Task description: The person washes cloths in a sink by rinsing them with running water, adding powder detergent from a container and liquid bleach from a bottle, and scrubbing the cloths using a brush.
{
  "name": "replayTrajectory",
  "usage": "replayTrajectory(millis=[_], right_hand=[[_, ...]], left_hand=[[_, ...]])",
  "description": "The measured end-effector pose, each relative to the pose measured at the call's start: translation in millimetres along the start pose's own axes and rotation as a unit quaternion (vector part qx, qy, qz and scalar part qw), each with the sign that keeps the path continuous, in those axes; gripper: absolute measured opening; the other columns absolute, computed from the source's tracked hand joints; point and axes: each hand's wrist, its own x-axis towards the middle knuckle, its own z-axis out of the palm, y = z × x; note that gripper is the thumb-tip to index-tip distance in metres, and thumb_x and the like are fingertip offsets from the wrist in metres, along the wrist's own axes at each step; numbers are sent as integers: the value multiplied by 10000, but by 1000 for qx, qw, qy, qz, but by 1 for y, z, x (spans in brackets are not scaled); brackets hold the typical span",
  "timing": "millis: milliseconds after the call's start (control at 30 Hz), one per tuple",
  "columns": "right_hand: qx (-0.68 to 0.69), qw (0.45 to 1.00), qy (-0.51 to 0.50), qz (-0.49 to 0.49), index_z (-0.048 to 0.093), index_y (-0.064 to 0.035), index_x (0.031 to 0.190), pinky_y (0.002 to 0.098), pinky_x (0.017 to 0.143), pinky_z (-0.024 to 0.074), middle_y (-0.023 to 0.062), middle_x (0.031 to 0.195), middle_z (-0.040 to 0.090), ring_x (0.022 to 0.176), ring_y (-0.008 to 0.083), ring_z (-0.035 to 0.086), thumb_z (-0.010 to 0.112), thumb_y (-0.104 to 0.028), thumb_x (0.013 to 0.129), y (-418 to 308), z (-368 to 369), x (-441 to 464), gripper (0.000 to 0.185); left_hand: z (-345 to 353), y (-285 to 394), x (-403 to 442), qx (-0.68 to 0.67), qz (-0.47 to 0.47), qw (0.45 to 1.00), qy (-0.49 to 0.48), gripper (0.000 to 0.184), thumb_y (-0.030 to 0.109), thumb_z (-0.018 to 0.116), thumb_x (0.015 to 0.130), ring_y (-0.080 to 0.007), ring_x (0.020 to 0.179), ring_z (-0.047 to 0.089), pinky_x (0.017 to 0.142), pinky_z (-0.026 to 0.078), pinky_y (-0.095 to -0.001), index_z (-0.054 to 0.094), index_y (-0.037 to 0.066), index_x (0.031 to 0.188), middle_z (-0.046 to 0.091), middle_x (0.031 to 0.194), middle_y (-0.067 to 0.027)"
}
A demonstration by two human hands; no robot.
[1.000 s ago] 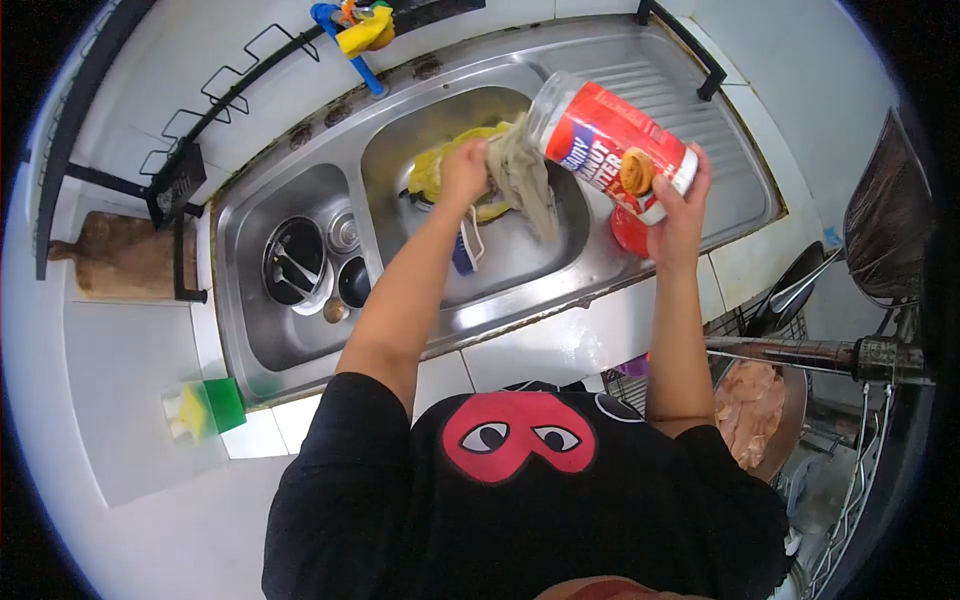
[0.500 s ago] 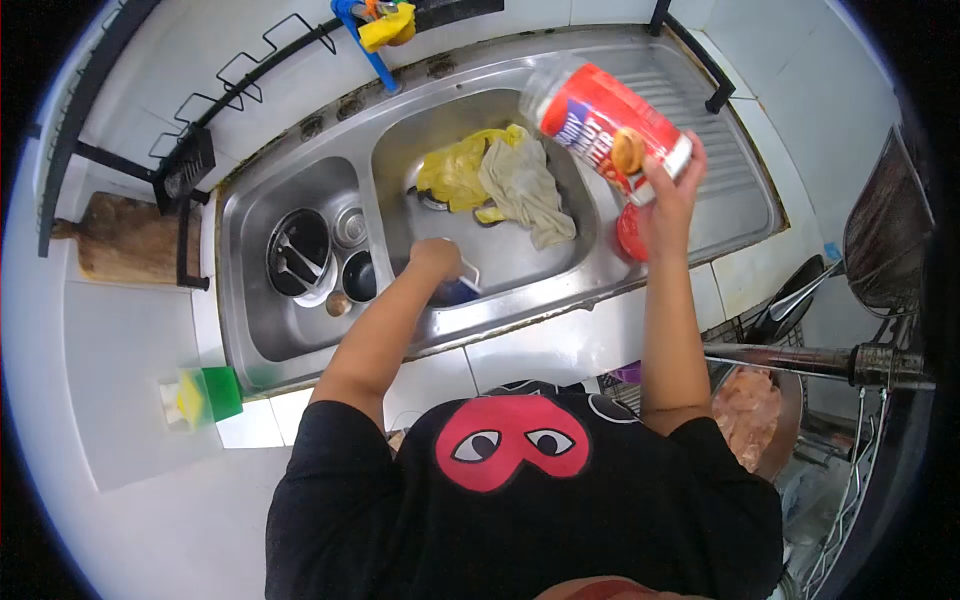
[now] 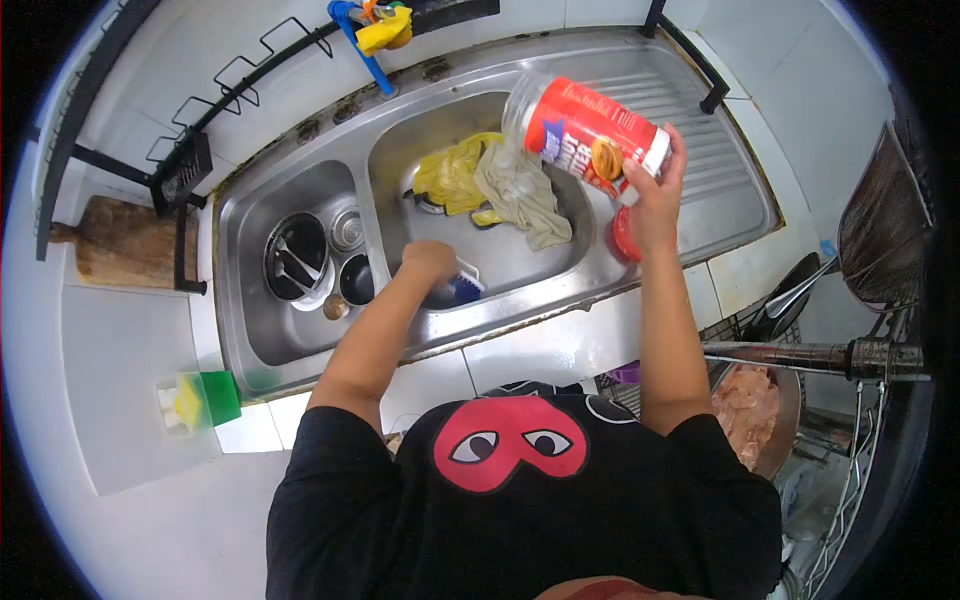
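My right hand grips the base of a clear plastic peanut butter jar with a red label. The jar is tilted above the right side of the large sink basin, its wide clear end towards the upper left. Low in that basin, my left hand is closed on a scrub brush with a white body and blue bristles; part of the brush is hidden by the hand. A red lid lies on the sink's edge by my right wrist. Yellow cloth and a pale rag lie bunched in the basin.
The smaller basin holds a dark pan with spoons and a small black bowl. Behind the sink rises a blue faucet. A cutting board and a green-and-yellow sponge holder are at left; a bowl of raw meat sits lower right.
The jar has shifted slightly left and down with my right hand, its label turning a little. The brush has tipped so more of its blue bristles show. My left hand stays near the same spot.
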Motion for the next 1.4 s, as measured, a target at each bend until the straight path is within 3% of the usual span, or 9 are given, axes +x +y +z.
replayTrajectory(millis=[133, 467, 667, 733, 800, 967, 1133, 1333, 1400], right_hand=[[128, 991, -5, 27, 274, -94, 1325, 353, 925, 395, 118, 1170, 441, 1089, 220, 469, 659, -46, 682, -15, -23, -14, 751], [11, 1000, 10, -12, 312, -88, 1317, 342, 933, 387, 98, 1170, 461, 1081, 207, 476, 646, -20, 682, -47, -55, -30, 720], [152, 988, 16, 15, 319, -83, 1297, 383, 957, 379, 116, 1177, 462, 1103, 228, 471, 615, -76, 732, -42, -54, -35, 638], [184, 982, 28, 34, 351, -83, 1282, 425, 956, 382, 122, 1202, 469, 1118, 260, 470, 572, -199, 786, -32, -55, -31, 555], [285, 954, 14, 89, 366, -85, 1278, 465, 952, 384, 124, 1241, 464, 1143, 281, 463, 537, -286, 814, -26, -59, -25, 533], [309, 937, 20, 164, 350, -131, 1300, 565, 900, 351, 146, 1297, 406, 1151, 378, 412, 501, -560, 756, -34, -48, -25, 709], [356, 917, 31, 178, 302, -111, 1326, 568, 899, 362, 186, 1316, 359, 1156, 408, 393, 482, -591, 746, -44, -44, -28, 775], [457, 870, -21, 183, 247, -88, 1352, 541, 875, 417, 248, 1319, 323, 1149, 483, 364, 483, -603, 734, -23, -56, -31, 838], [447, 872, -29, 199, 248, -90, 1352, 516, 845, 440, 239, 1319, 328, 1127, 478, 389, 508, -589, 728, -25, -60, -37, 840]], left_hand=[[-8, 0, -10, -27, -7, 999, 36, 350, 331, 578, 745, -266, 986, 589, 808, 477, -390, 645, 112, 1010, 617, 1057, -109], [-15, 6, -15, -61, -8, 991, 117, 376, 386, 587, 762, -284, 975, 583, 810, 463, -396, 624, 97, 1001, 615, 1041, -121], [-57, 66, -53, -158, 139, 971, 117, 310, 324, 604, 766, -321, 894, 588, 775, 457, -420, 618, 77, 954, 627, 961, -146], [-56, 98, -55, -209, 284, 926, 135, 300, 264, 631, 736, -311, 899, 576, 760, 456, -413, 595, 66, 958, 603, 958, -163], [-55, 137, -53, -190, 367, 875, 252, 308, 207, 652, 707, -305, 934, 553, 766, 451, -387, 586, 56, 967, 564, 1016, -173], [-102, 214, -37, -143, 344, 851, 370, 611, 368, 658, 683, -375, 1199, 319, 931, 331, -486, 466, 99, 1197, 367, 1288, -169], [-107, 251, -6, -127, 253, 903, 323, 934, 558, 640, 618, -361, 1305, 172, 1016, 191, -565, 285, 133, 1369, 208, 1396, -212], [-110, 236, -8, -140, 294, 885, 333, 763, 515, 642, 633, -327, 1187, 386, 944, 326, -476, 437, 122, 1255, 378, 1314, -180], [-106, 198, -19, -221, 273, 788, 506, 607, 452, 615, 703, -270, 999, 518, 829, 411, -396, 487, 105, 1183, 490, 1203, -125]])
